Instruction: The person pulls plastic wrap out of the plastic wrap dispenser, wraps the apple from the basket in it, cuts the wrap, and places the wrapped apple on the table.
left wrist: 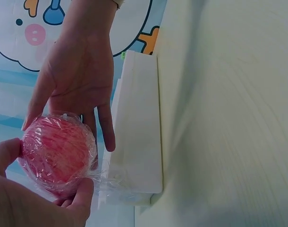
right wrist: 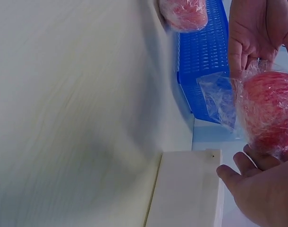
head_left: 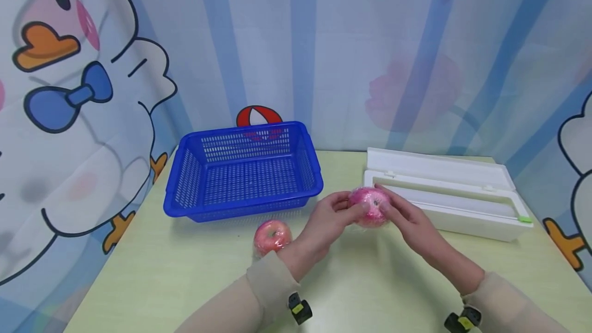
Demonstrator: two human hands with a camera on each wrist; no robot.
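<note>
A red apple (head_left: 370,206) in clear plastic film is held off the table between both hands. My left hand (head_left: 329,225) grips its left side, thumb in front and fingers behind. On the other side my right hand (head_left: 411,222) holds it, with the thumb near the stem. Film clings round the apple (left wrist: 56,153) in the left wrist view, and a loose flap of film (right wrist: 219,97) sticks out in the right wrist view. A second film-wrapped apple (head_left: 272,236) sits on the table beside my left wrist.
An empty blue plastic basket (head_left: 245,203) stands at the back left of the pale table (head_left: 194,281). At the back right lies a long white box (head_left: 467,225) with its lid raised and a white roll inside. A cartoon-print curtain (head_left: 342,55) hangs behind.
</note>
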